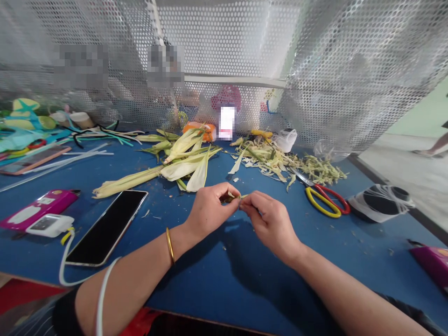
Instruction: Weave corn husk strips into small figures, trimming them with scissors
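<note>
My left hand (212, 205) and my right hand (269, 219) meet over the middle of the blue table. Both are closed in a pinch on a small strip of corn husk (229, 198), which is mostly hidden by the fingers. Beyond my left hand lies a pile of pale green and cream corn husks (184, 165). Farther back, to the right, is a heap of husk scraps (266, 158), with cut green pieces (324, 170) beside it. Scissors (325, 200) with one red and one yellow handle rest right of my right hand.
A phone (108, 228) lies at left beside a purple packet (44, 207) and a white device (51, 225) whose cord crosses my left forearm. A spool of white thread (381, 203) sits near the table's right edge. Behind stands a perforated metal screen (231, 46).
</note>
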Demonstrator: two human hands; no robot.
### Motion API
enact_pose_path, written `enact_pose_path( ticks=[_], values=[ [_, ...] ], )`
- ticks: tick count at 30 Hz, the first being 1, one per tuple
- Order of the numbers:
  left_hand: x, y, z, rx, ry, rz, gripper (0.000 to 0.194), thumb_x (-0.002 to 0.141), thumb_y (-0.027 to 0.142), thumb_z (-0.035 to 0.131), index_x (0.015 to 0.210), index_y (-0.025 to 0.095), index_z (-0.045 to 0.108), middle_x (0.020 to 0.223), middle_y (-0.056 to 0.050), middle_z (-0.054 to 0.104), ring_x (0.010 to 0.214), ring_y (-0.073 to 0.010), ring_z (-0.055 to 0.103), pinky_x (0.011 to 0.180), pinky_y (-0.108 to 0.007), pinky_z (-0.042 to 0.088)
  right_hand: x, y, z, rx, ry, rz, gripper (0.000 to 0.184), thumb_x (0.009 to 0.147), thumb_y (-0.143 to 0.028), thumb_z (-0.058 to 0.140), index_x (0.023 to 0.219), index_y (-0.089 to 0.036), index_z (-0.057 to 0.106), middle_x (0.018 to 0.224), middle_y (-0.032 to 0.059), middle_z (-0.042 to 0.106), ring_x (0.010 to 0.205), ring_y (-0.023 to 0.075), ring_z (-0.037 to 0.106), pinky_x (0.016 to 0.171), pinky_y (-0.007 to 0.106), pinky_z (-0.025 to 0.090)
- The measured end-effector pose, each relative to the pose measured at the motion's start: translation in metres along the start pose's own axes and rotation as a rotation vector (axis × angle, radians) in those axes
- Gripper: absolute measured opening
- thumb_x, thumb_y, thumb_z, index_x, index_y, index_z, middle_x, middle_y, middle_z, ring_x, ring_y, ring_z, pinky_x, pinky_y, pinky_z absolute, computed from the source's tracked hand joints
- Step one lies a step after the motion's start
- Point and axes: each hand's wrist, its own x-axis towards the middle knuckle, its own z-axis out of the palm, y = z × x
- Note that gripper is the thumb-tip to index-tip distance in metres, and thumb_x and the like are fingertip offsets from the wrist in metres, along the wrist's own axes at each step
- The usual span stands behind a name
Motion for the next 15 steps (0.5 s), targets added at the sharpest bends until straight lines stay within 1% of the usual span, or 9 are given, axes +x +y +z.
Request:
enact_pose_path(
  ticks=[5,7,9,11,13,15],
  values=[
    [0.0,-0.002,0.001,-0.025,-0.135,-0.056,0.008,0.073,0.014,0.061,0.075,0.017,0.069,0.068,0.001,0.069,0.061,-0.0108,0.059,0.058,-0.02,0.044,0.002,0.003,-0.006,-0.218,-0.018,-0.073,0.021,0.093,-0.016,0.046,0.077,-0.019,0.06,0.074,0.0034,0.064,0.065,0.015,0.054,0.067,0.03,0.036],
    [0.0,-0.002,0.001,-0.102,-0.221,-0.101,0.008,0.072,0.013,0.061,0.075,0.017,0.067,0.066,0.001,0.068,0.059,-0.0105,0.059,0.057,-0.02,0.044,0.006,0.006,-0.013,-0.226,-0.038,-0.046,0.021,0.092,-0.017,0.047,0.076,-0.019,0.06,0.075,0.0031,0.065,0.065,0.0146,0.053,0.068,0.03,0.035],
    [0.0,-0.001,0.001,-0.232,-0.317,-0.175,0.004,0.071,0.014,0.064,0.075,0.016,0.065,0.064,0.0,0.068,0.058,-0.0111,0.061,0.056,-0.021,0.045,0.011,0.01,-0.02,-0.094,-0.087,0.049,0.02,0.09,-0.021,0.051,0.073,-0.019,0.06,0.072,0.0015,0.064,0.065,0.0139,0.053,0.066,0.029,0.036],
    [0.0,0.001,0.0,-0.37,-0.391,-0.24,0.007,0.071,0.017,0.067,0.076,0.016,0.063,0.063,0.0,0.069,0.058,-0.0118,0.063,0.057,-0.022,0.047,0.016,0.015,-0.027,0.138,-0.172,0.192,0.019,0.086,-0.028,0.056,0.07,-0.019,0.061,0.064,-0.001,0.059,0.059,0.0125,0.05,0.059,0.026,0.035],
    [-0.001,0.004,0.0,-0.485,-0.426,-0.269,0.011,0.071,0.019,0.07,0.078,0.016,0.062,0.065,-0.001,0.07,0.06,-0.0121,0.064,0.059,-0.023,0.05,0.019,0.02,-0.03,0.376,-0.244,0.339,0.02,0.081,-0.035,0.061,0.069,-0.018,0.062,0.059,-0.003,0.055,0.054,0.0109,0.046,0.053,0.025,0.034],
    [-0.001,0.006,-0.001,-0.561,-0.438,-0.274,0.012,0.07,0.018,0.071,0.078,0.015,0.062,0.067,-0.001,0.07,0.062,-0.0122,0.066,0.062,-0.023,0.051,0.021,0.022,-0.03,0.557,-0.268,0.451,0.023,0.074,-0.039,0.068,0.067,-0.017,0.063,0.057,-0.0036,0.055,0.052,0.01,0.046,0.052,0.025,0.034]
  ],
)
